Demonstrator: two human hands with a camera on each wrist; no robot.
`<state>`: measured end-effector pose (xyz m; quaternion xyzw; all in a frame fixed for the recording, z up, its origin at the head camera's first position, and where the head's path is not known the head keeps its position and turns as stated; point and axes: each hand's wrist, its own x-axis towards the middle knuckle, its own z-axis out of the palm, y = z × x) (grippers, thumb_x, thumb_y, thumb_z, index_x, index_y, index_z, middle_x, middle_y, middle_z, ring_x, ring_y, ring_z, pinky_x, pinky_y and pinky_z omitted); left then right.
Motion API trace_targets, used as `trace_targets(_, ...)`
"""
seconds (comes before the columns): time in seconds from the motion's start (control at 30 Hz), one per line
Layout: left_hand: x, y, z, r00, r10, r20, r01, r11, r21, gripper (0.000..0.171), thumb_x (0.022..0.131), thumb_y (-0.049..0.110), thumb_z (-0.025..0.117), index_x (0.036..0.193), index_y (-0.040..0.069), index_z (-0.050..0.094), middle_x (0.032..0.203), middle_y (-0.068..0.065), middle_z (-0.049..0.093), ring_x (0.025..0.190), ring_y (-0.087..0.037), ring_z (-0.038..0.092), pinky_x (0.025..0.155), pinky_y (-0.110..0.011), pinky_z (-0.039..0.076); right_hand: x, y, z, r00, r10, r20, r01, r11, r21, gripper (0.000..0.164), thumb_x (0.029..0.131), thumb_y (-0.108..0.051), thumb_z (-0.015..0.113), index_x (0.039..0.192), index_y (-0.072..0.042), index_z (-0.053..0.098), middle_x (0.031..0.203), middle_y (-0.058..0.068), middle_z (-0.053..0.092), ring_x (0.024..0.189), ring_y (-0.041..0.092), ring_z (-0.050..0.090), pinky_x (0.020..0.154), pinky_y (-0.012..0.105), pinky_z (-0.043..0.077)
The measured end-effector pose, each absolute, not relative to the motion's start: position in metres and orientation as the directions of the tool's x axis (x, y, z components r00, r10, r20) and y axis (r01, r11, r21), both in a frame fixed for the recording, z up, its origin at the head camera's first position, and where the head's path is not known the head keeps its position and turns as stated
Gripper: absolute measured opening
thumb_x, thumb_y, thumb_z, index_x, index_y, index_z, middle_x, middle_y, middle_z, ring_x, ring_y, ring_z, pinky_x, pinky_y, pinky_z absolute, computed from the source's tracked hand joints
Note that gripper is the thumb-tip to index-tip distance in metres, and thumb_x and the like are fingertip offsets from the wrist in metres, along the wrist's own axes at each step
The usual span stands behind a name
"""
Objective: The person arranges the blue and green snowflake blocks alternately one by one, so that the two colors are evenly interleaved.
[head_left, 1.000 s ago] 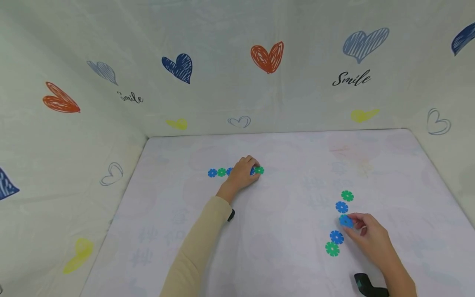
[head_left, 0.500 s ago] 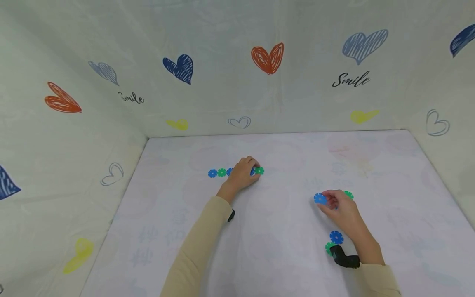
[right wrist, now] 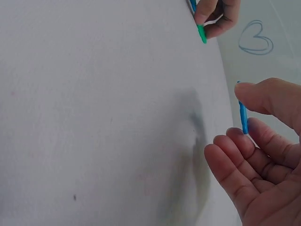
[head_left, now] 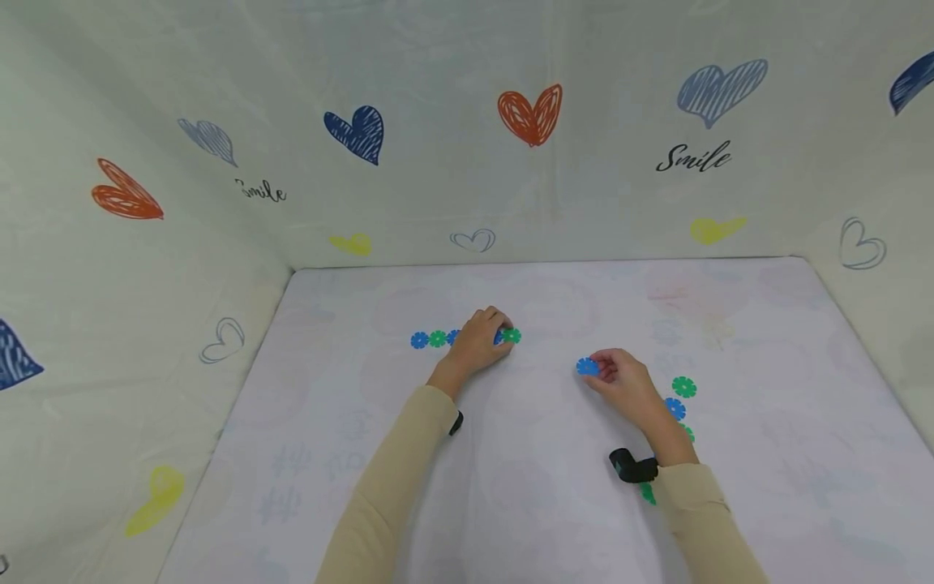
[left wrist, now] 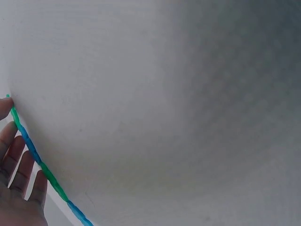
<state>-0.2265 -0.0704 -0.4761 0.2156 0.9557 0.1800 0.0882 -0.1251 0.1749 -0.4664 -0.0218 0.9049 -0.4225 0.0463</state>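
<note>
In the head view my left hand (head_left: 477, 341) holds the right end of a straight row of interlocked blue and green notched plastic discs (head_left: 437, 338). Its thumb and index finger pinch the green end disc (head_left: 512, 335); the hand hides the row's middle. The left wrist view shows the row edge-on (left wrist: 54, 181) along the fingertips. My right hand (head_left: 629, 391) pinches a single blue notched disc (head_left: 587, 367) between thumb and fingers, above the table and a little right of the row, apart from it. In the right wrist view that blue disc (right wrist: 243, 115) is edge-on.
Right of the right forearm lie loose discs: a green one (head_left: 683, 387), a blue one (head_left: 675, 408) and a partly hidden green one (head_left: 689, 433). Another green disc (head_left: 648, 492) shows beneath the black wrist camera (head_left: 633, 466). A heart-printed curtain (head_left: 409, 195) borders the white table (head_left: 540, 487).
My right hand has carried the blue disc from among the loose discs leftward and away from me, toward the row. The left hand has stayed in place on the row.
</note>
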Motion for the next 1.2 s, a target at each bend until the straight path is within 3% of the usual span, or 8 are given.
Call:
trace_targets(0.73, -0.227, -0.070, -0.477, -0.890, 0.450, -0.078, 0.393, 0.842, 0.370, 0.032, 0.089, 0.029, 0.061, 0.116, 0.013, 0.056, 0.119, -0.001, 0.053, 0.114, -0.019, 0.047, 0.100, -0.033, 0.040, -0.172, 0.130, -0.468, -0.984, -0.143, -0.107, -0.009, 0.637, -0.771, 0.034, 0.085, -0.010, 0.064, 0.111, 0.008, 0.053, 0.096, 0.018, 0.059, 0.086, 0.025, 0.056, 0.080, 0.037, 0.049)
trace_targets(1.2, -0.226, -0.069, -0.477, -0.893, 0.444, -0.074, 0.387, 0.841, 0.378, 0.032, 0.088, 0.029, 0.062, 0.116, 0.013, 0.057, 0.119, -0.002, 0.053, 0.112, -0.020, 0.048, 0.100, -0.033, 0.040, -0.198, 0.115, -0.467, -0.981, -0.162, -0.110, -0.031, 0.685, -0.727, 0.032, 0.086, -0.013, 0.065, 0.109, 0.007, 0.056, 0.097, 0.018, 0.061, 0.089, 0.026, 0.057, 0.082, 0.038, 0.050)
